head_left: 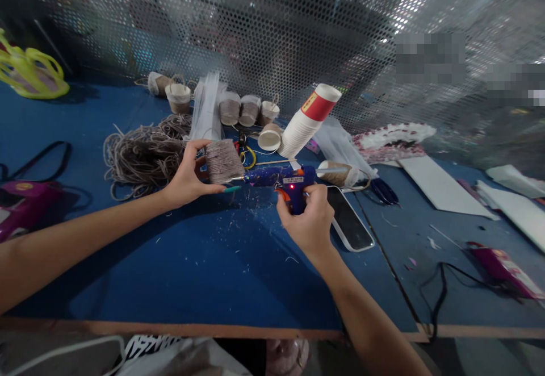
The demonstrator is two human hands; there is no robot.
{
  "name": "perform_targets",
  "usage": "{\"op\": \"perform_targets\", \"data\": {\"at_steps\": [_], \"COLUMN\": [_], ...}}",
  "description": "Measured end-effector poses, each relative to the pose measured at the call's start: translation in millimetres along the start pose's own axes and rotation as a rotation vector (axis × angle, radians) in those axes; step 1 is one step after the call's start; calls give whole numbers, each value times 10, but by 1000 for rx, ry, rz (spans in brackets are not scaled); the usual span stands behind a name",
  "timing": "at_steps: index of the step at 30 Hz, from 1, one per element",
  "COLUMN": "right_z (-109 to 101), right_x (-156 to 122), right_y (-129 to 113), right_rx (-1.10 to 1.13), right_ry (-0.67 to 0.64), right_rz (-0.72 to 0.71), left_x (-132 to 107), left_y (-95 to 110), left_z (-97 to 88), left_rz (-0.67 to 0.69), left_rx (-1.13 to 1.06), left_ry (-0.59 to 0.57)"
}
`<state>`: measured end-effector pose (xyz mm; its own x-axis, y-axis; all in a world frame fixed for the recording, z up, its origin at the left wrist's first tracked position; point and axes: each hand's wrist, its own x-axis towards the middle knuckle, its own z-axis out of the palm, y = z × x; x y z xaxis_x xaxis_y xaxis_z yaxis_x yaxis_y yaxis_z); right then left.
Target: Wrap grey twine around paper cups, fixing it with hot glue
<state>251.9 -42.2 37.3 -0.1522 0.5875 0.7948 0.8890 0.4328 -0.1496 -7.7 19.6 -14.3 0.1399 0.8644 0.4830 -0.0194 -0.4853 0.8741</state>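
Left hand (187, 176) pinches a cup (222, 161) wrapped in grey-brown cord, tipped sideways. My right hand (309, 224) is closed round the blue glue gun (276, 177), red lamp lit, nozzle at the cup.

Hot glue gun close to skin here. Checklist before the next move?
1. Grip: left hand holds the cord-wrapped cup: ok.
2. Gun: right hand wraps the glue gun handle: ok.
3. Power: red light on the gun is lit: ok.
4. Nozzle touching the cup wall: cannot tell.
5. Left fingers clear of the nozzle: not ok, one fingertip lies just below it.
6. Phone clear of drips: not ok, it lies close beside the right hand.
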Motion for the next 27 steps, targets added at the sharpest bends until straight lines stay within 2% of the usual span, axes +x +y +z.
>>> {"op": "perform_targets", "data": {"at_steps": [10,27], "right_z": [-22,-42], "right_x": [31,61], "right_y": [21,110], "right_rx": [-39,-11], "right_ry": [58,-14], "right_rz": [-35,103], "left_x": [5,-2], "left_y": [1,8], "left_z": [1,-9], "left_rz": [56,17], "left_rx": [20,-14], "left_ry": [8,18]}}
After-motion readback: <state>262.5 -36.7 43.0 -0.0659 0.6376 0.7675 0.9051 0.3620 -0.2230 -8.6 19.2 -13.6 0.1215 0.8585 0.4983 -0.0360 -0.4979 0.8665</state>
